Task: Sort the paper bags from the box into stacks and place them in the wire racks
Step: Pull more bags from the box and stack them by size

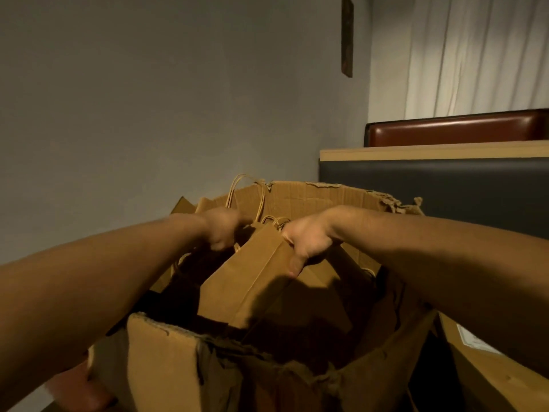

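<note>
A torn cardboard box (166,364) fills the lower middle of the head view, with brown paper bags inside. Both my arms reach into it. My right hand (307,240) grips the top right edge of a flat stack of paper bags (252,281), thumb down over its face. My left hand (222,230) is blurred and curls round the top left of the same stack near the twisted handles (274,221). More bags with tall handles (234,188) stand against the box's far wall. No wire rack is in view.
A grey wall rises behind the box. At right is a dark booth back (430,182) with a wooden ledge (430,153) and a red-brown seat (451,130) beyond it. Another cardboard box with a label (487,370) sits at lower right.
</note>
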